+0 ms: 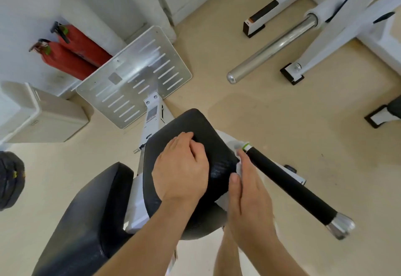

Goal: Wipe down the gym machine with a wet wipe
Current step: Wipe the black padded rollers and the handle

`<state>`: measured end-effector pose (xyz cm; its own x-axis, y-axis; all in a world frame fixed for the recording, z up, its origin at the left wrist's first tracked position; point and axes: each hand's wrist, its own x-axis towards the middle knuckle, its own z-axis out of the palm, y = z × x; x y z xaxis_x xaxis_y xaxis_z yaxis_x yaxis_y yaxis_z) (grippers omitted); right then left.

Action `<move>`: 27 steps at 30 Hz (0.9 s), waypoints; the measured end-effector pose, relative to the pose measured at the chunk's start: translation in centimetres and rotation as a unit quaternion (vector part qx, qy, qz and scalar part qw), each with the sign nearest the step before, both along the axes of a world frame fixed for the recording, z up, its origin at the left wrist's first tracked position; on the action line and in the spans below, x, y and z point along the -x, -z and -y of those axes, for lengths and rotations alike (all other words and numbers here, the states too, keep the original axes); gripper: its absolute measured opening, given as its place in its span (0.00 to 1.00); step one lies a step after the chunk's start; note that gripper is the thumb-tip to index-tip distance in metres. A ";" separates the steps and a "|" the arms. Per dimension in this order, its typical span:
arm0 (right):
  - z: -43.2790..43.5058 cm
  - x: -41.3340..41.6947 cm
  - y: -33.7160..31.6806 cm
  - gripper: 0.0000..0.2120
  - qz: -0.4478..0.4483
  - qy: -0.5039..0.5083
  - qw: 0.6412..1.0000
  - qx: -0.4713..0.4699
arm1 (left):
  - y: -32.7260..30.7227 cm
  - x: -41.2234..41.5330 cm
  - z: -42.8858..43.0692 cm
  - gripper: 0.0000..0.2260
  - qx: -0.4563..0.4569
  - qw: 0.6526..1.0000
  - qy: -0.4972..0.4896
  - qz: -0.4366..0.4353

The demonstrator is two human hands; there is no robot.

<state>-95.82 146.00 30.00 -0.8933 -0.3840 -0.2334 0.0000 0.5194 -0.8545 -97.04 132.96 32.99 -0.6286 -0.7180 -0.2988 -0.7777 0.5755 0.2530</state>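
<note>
A black padded seat (201, 123) of the gym machine fills the middle of the view. My left hand (181, 169) rests on top of it, fingers bent over the pad. Against the seat's right side my right hand (249, 197) presses a white wet wipe (223, 202); only small parts of the wipe show under the palm and fingers. A black-grip handle (288, 182) with a chrome end cap runs just right of that hand. A second black pad (86, 217) lies lower left.
A slotted metal footplate (134, 78) stands ahead of the seat. Two red fire extinguishers (69, 56) lean at the wall, left. A chrome bar (271, 49) and white machine frames (338, 25) occupy the right. A black weight (9, 180) sits at the left edge.
</note>
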 end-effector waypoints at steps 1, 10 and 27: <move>-0.5 -1.4 0.9 0.23 0.002 0.035 0.999 0.005 | 0.0 0.0 0.0 0.21 0.004 1.000 0.004 -0.001; 3.8 0.6 0.5 0.23 -0.187 0.141 0.967 0.099 | -0.1 -0.5 -0.8 0.20 0.035 0.986 0.166 0.000; 1.9 -1.5 2.5 0.24 -0.092 0.133 0.980 0.114 | 0.1 -0.3 -3.3 0.21 0.083 0.991 0.102 -0.030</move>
